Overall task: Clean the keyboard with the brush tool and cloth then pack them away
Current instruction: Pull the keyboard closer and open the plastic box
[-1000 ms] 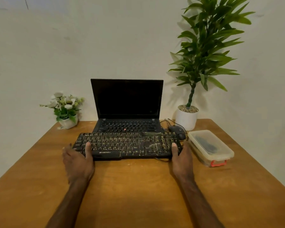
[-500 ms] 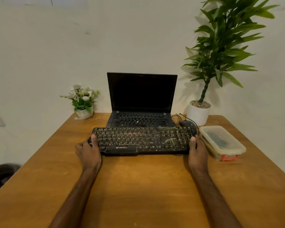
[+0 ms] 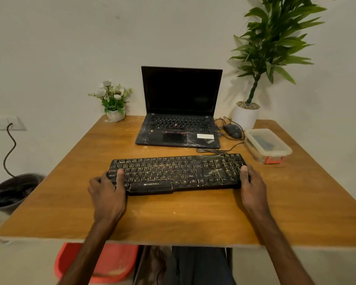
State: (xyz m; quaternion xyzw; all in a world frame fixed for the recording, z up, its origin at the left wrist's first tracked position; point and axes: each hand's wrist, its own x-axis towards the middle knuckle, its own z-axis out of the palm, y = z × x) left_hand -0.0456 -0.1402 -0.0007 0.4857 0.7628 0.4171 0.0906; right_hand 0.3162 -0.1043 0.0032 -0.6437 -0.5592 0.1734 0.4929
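A black dusty keyboard point(image 3: 177, 171) lies across the middle of the wooden table point(image 3: 173, 219). My left hand point(image 3: 107, 194) grips its left end, thumb on the keys. My right hand point(image 3: 253, 186) grips its right end, thumb on the edge. A clear lidded plastic box point(image 3: 267, 145) with a red clasp stands at the right, with dark items inside that I cannot make out. The brush tool and cloth are not visible on their own.
An open black laptop point(image 3: 179, 124) stands behind the keyboard, a black mouse point(image 3: 232, 131) with cables to its right. A tall potted plant point(image 3: 246, 116) and a small flower pot point(image 3: 115, 114) stand at the back. A dark bin point(image 3: 10, 192) and a red tub point(image 3: 103, 262) sit on the floor.
Both hands have pulled the keyboard toward me, away from the laptop, whose palm rest now shows. The view has moved back and tilted down, showing the table's front edge.
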